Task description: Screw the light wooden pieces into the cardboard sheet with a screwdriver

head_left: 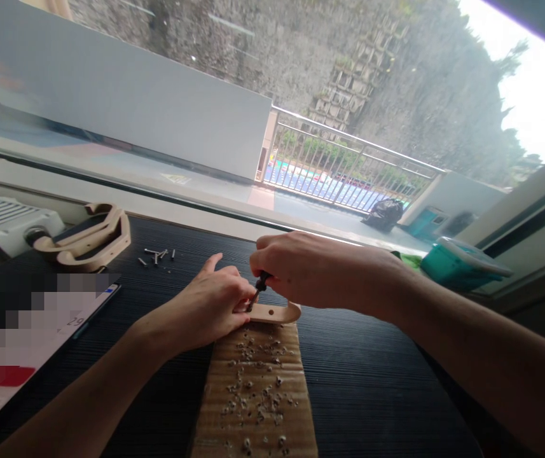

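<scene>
Bare right hand: wrapped around black-handled metal screwdriver; keep straight, press evenly.
Bare left hand: pinched narrow on pale curved wooden hook; brace firmly.

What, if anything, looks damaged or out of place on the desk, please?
The cardboard under the wooden hook looks damaged, being riddled with ragged holes. Loose screws also lie scattered beyond the left hand.

On the table, the cardboard lies in the middle, with one hook on its far end; to the left lie the screws, farther left the other hooks, and before these hooks a screen device
</scene>
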`<state>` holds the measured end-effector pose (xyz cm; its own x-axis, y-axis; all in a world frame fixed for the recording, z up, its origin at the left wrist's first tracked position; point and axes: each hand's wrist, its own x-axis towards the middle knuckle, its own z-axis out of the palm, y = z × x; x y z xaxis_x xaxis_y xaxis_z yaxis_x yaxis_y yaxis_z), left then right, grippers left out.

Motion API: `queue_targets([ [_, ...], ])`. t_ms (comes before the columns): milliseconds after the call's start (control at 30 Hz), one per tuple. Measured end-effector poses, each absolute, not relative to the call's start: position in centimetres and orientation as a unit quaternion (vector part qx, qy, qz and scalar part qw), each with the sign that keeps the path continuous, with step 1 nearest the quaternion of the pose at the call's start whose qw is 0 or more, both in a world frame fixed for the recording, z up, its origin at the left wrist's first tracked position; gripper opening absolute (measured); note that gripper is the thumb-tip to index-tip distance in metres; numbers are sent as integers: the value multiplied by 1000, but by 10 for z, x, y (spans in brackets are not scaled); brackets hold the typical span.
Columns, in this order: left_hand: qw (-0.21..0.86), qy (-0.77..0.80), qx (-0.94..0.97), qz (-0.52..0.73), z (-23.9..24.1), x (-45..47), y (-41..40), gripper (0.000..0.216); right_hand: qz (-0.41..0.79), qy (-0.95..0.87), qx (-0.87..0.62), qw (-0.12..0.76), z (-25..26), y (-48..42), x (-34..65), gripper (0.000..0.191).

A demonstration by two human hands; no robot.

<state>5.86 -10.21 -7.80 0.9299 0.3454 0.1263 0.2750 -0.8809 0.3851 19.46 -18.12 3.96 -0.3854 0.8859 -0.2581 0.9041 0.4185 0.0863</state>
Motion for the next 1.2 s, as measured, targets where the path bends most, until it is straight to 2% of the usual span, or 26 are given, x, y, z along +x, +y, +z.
queue_targets([
  [300,172,162,967,91,-79,59,-103,13,-35,808,567,157,40,-183,191,14],
  [433,176,161,967,88,-79,60,-102,15,-14,829,547,119,43,-186,196,27],
  [933,169,156,970,76,-77,58,-104,20,-25,817,565,114,38,-183,206,19],
  [1200,170,162,970,68,-78,59,-102,20,-39,837,542,63,44,-185,204,17],
])
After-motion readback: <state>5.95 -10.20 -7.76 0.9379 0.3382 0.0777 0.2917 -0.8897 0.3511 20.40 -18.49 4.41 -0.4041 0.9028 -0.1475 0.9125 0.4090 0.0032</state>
